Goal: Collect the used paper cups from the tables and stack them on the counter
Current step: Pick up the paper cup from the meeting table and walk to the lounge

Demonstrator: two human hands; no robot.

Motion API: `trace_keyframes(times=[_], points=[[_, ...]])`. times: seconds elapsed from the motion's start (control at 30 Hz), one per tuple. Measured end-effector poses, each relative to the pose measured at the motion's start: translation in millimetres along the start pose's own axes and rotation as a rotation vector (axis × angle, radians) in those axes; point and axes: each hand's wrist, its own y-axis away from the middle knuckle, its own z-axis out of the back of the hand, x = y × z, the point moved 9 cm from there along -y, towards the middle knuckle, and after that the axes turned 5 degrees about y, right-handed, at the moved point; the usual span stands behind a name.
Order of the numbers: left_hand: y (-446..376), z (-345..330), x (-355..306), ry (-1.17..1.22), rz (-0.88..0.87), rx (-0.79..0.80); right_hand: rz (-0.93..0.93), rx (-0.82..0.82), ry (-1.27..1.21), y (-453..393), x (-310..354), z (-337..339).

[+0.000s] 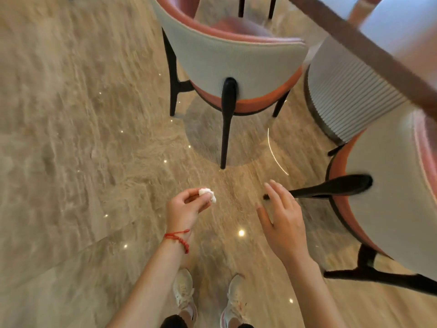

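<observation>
Left hand (189, 202) pinches a crumpled white wad (208, 194); right hand (281, 218) is spread, holding nothing. No cup is visible; the surface edge (369, 50) lies up-right, nearer the right hand.

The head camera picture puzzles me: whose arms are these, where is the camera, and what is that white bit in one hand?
There is no machine here. A person wears a camera on the head, so you look down along their arms to their shoes and the glossy floor. The left hand, with a red string bracelet at the wrist, pinches a small crumpled white wad, maybe tissue, in its fingers. The right hand is open and holds nothing. A small dark speck lies on the floor beyond it. Two chairs stand by a table edge. No paper cups show.
</observation>
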Motion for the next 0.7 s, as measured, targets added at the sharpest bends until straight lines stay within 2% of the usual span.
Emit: trace_keyframes(times=[0.37,0.7], points=[[72,-62,-159,-0.02,-0.156,0.128,-0.004,-0.138,0.107,-13,58,160],[76,-100,-227,-0.108,-0.228,0.296,-0.209,-0.256,0.158,-17,54,213]])
